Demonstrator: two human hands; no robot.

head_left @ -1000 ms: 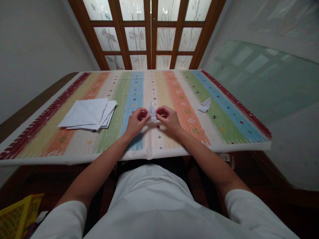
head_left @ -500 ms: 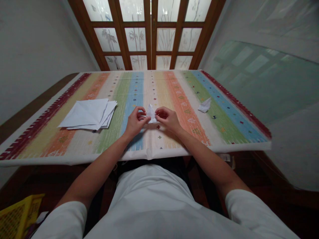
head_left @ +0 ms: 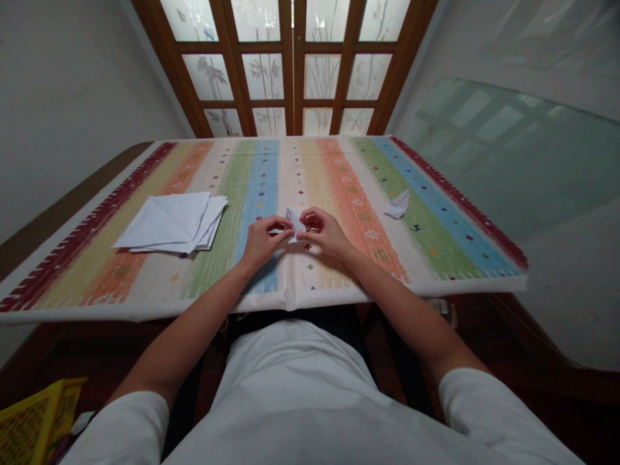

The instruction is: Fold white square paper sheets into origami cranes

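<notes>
Between my two hands is a small folded piece of white paper [head_left: 294, 223], its narrow tip pointing away from me and leaning left. My left hand [head_left: 266, 240] pinches its lower left side between thumb and fingers. From the right, my right hand [head_left: 323, 230] grips the other side, fingers curled and thumb near the lower edge. The fingers partly cover the folds. Off to the right lies another folded white paper piece [head_left: 398, 205] with a pointed tip. On the left rests a stack of white paper sheets [head_left: 169, 219], fanned slightly at its right side.
A striped, patterned tablecloth [head_left: 334, 278] covers the table. Beyond the far edge are wooden doors [head_left: 294, 77] with frosted panes. A glass panel [head_left: 513, 155] leans at the right wall. A yellow plastic crate [head_left: 43, 420] stands on the floor at lower left.
The folded paper has tilted to the left and looks narrower. My left fingers have shifted slightly lower, and my right thumb has moved toward the paper's lower edge.
</notes>
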